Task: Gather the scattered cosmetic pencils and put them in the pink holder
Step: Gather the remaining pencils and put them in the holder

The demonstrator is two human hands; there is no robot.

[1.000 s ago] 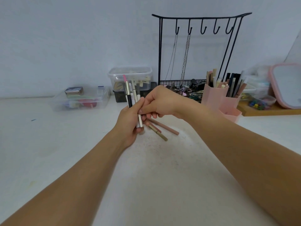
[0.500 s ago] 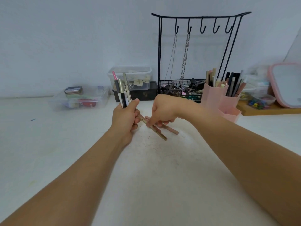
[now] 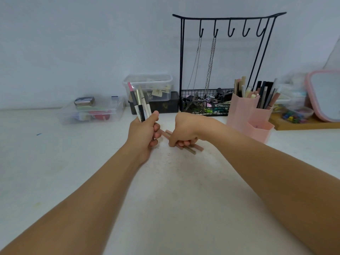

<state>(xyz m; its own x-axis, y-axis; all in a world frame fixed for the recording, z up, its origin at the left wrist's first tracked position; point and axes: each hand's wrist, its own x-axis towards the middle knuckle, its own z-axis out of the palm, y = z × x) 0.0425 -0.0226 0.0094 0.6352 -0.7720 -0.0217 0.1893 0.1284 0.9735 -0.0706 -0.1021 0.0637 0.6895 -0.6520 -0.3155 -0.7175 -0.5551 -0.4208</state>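
I've got four pencils bunched upright in my left hand (image 3: 142,132). Under my right hand (image 3: 184,128), three more pencils on the table (image 3: 189,148), though my fingers cover part of them. One pink holder (image 3: 250,116), three compartments. One black stand (image 3: 226,63) with five hooks, two chains hanging. Two clear boxes (image 3: 92,111) at the back.

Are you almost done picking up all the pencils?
About halfway. Done: the left hand grips a bunch of gathered pencils, upright. In hand: the right hand curls its fingers round the pinkish-brown pencils lying on the table. Left: lift those, then put everything into the pink holder, which already has pencils standing in it.
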